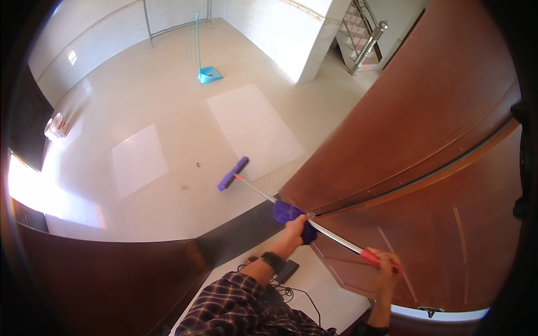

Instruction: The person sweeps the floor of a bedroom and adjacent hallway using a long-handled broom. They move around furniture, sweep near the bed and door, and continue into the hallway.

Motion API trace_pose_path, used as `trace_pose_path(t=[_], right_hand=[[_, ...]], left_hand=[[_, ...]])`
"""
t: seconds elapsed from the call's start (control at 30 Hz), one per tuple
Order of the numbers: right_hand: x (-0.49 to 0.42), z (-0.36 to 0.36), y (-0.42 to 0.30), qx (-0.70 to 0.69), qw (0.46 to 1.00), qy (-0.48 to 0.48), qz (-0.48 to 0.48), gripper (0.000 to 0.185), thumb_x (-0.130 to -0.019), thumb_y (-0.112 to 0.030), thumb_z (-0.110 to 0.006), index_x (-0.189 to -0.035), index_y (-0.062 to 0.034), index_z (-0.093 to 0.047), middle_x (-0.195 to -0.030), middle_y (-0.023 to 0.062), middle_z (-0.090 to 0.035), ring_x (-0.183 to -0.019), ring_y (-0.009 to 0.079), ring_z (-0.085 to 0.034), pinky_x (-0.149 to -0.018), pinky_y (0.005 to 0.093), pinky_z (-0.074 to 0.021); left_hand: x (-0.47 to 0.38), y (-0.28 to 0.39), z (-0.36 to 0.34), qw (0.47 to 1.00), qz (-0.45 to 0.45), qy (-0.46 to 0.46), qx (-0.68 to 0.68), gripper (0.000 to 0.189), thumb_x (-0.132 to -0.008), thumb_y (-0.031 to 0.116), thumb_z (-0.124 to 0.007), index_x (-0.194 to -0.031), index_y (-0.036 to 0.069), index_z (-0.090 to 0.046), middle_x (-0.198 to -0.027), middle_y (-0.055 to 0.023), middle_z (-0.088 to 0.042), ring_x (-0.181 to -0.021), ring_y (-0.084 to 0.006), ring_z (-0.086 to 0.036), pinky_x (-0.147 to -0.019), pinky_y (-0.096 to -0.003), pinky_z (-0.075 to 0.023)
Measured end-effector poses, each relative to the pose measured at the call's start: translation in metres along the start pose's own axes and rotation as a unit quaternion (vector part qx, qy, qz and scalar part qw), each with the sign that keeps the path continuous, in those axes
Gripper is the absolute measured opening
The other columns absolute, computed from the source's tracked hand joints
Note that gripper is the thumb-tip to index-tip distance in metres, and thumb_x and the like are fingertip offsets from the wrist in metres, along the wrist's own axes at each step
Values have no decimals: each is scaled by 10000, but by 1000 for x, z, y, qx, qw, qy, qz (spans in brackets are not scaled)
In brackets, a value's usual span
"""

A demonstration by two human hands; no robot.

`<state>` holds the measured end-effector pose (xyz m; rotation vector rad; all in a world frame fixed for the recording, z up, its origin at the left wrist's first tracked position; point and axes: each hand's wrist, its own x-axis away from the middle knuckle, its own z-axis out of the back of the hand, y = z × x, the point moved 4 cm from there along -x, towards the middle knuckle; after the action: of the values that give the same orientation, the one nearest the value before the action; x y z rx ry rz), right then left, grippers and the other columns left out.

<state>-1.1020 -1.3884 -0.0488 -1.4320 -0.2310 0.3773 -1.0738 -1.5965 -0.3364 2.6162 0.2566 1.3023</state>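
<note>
A long-handled broom point(257, 191) with a purple bristled head point(233, 173) reaches from my hands out over the tiled floor. My left hand point(295, 230) grips the metal pole near its middle, with a purple cloth point(288, 211) bunched around the pole there. Toward the pole's end, my right hand point(386, 264) is closed on the red grip point(370, 256). The head is past the dark threshold strip; whether it touches the floor I cannot tell.
Reddish-brown door panels point(378, 105) stand close on the right, another brown panel point(105, 273) at lower left. A blue dustpan point(210, 74) stands upright farther off. Buckets point(59, 126) are at the left, a stair railing point(370, 46) at upper right. Cables point(288, 294) lie near me.
</note>
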Motion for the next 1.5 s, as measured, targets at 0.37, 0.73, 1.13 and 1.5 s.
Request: trace_pose_path(t=[0.37,0.73,1.13,1.5], right_hand=[[-10,-31,-46,138,984,-72,81,113,-921,-52,-542,-872,23,-611,-873,161,-712,-880,264,-697,-878,394,-539],[15,-29,-47,29,984,-105,140,102,-924,-66,-541,-875,4,-598,-903,162,-695,-880,262,-687,-888,416,-539],[-19,-37,-52,64,931,-209,293,243,-962,-126,-538,-807,-6,-683,-708,46,-584,-694,154,-566,-699,302,-473],[28,-96,-80,-134,873,-342,320,482,-1007,-299,-521,-594,-50,-499,-533,62,-535,-484,206,-515,-503,337,-454]], left_hand=[[18,-26,-3,996,64,62,19,238,-798,158,-737,-919,-15,-628,-854,-138,-639,-700,-305,-661,-636,-460,-579],[74,36,39,991,-79,-107,8,263,-906,257,-698,-977,9,-649,-873,-116,-688,-714,-229,-681,-639,-369,-570],[200,-59,134,982,-187,16,12,330,-871,295,-756,-922,-22,-680,-860,-100,-704,-691,-189,-689,-617,-316,-575],[385,-171,258,849,-457,230,135,330,-894,348,-726,-878,22,-678,-763,-58,-688,-655,-146,-672,-599,-288,-546]])
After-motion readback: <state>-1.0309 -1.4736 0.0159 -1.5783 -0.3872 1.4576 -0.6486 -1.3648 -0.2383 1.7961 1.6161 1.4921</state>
